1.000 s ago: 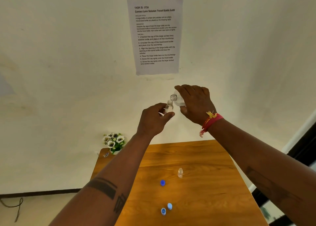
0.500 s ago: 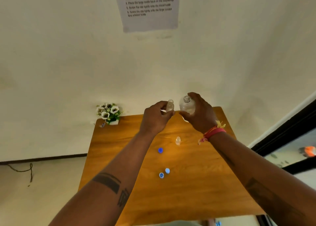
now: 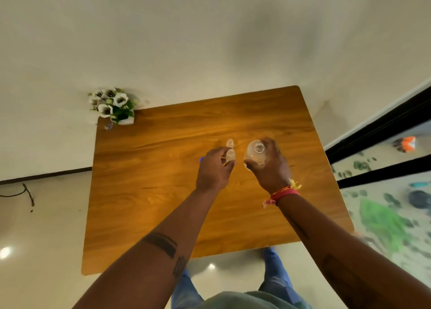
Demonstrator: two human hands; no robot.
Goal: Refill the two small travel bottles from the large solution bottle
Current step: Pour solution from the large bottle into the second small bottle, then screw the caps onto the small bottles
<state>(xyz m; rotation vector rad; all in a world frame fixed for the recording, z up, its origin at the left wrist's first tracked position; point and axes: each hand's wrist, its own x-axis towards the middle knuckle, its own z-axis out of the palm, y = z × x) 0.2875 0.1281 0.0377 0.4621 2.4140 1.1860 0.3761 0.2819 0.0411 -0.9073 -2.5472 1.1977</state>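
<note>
Travel bottle stays upright, gripped in left hand over the bench; at its three o'clock, right hand clasps the large solution bottle upright, likely preventing spills.

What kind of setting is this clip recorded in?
Probably a plain indoor room, at home or in a staged recording space: a small wooden table pushed against a bare cream wall, a little pot of white flowers on its far corner, and a glossy tiled floor.
</note>
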